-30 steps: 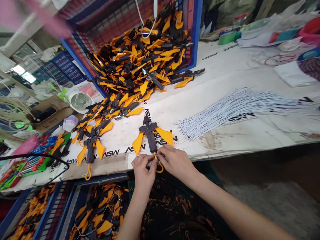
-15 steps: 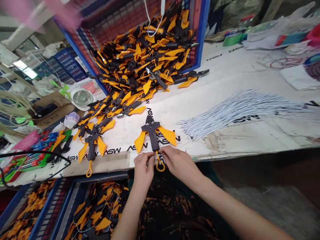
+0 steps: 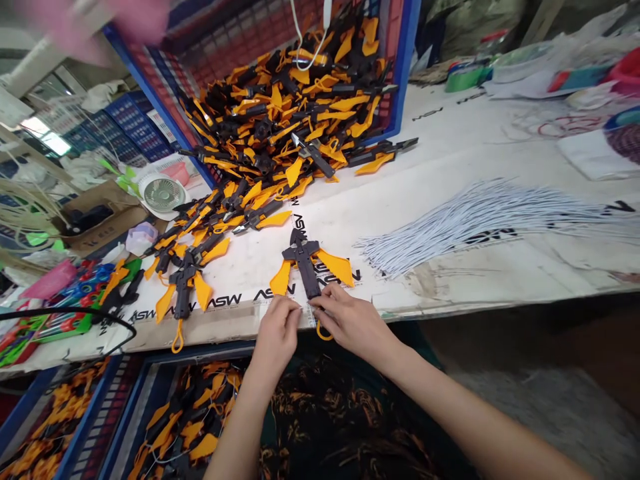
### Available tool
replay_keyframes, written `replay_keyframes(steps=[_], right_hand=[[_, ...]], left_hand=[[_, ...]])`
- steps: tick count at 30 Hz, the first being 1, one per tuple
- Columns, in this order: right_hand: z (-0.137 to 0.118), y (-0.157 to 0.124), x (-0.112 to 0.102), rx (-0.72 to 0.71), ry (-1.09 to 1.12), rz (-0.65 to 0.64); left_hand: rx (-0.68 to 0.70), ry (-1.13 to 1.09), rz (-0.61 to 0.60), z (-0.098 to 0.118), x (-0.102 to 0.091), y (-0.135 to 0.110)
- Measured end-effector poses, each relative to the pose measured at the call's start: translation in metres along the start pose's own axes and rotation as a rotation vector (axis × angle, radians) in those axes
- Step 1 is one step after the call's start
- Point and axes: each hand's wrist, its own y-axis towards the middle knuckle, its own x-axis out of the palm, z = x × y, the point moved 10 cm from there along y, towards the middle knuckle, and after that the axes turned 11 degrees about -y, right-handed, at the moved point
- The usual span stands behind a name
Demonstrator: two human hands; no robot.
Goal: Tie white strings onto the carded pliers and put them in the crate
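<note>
A black toy (image 3: 306, 267) with two orange wings and an orange loop (image 3: 324, 331) at its lower end lies on the table in front of me. My right hand (image 3: 353, 325) is closed in a pinch at that lower end, its fingertips covering the neck of the loop. Just left of it, my left hand (image 3: 277, 333) has thumb and forefinger pressed together, a small gap away from the toy. What either pinch holds is too small or hidden to tell. To the left lies a similar winged toy (image 3: 184, 290).
A blue-rimmed crate (image 3: 407, 67) lies tipped, with many such toys spilling onto the table (image 3: 450, 150). A bundle of thin white ties (image 3: 480, 217) lies to the right. Below the edge stand blue crates (image 3: 113, 427) of orange and black pieces. A small fan (image 3: 163, 193) stands left.
My left hand has drawn a little left, away from the loop. The right fingers have shifted slightly left and now cover the loop's neck. The toy has barely moved.
</note>
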Motion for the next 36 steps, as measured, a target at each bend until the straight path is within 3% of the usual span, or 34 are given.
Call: replay_keyframes(steps=[3, 5, 9, 13, 16, 19, 24, 29, 36], right_hand=[[0.008, 0.0, -0.003, 0.029, 0.031, 0.001], [0.006, 0.004, -0.007, 0.026, 0.084, 0.019], [-0.023, 0.016, -0.017, -0.087, 0.386, 0.067], [-0.051, 0.029, -0.021, -0.206, 0.565, 0.089], [-0.047, 0.04, -0.019, -0.19, 0.462, 0.089], [-0.039, 0.053, -0.01, -0.176, 0.191, 0.038], [-0.045, 0.067, 0.009, -0.209, -0.196, -0.117], [-0.054, 0.068, 0.015, -0.215, -0.296, -0.185], [-0.051, 0.068, 0.019, -0.227, -0.279, -0.146]], left_hand=[[0.016, 0.018, 0.164, 0.004, -0.041, -0.009], [0.022, 0.055, 0.167, 0.007, -0.053, -0.013], [0.063, 0.157, 0.072, 0.017, -0.048, -0.015], [0.062, 0.187, 0.09, 0.018, -0.046, -0.015], [0.038, 0.197, 0.158, 0.006, -0.051, -0.016], [-0.04, 0.224, 0.22, -0.021, -0.055, -0.018], [-0.177, 0.338, 0.156, -0.061, -0.039, -0.018], [-0.206, 0.326, 0.145, -0.07, -0.031, -0.017], [-0.214, 0.314, 0.149, -0.07, -0.029, -0.017]])
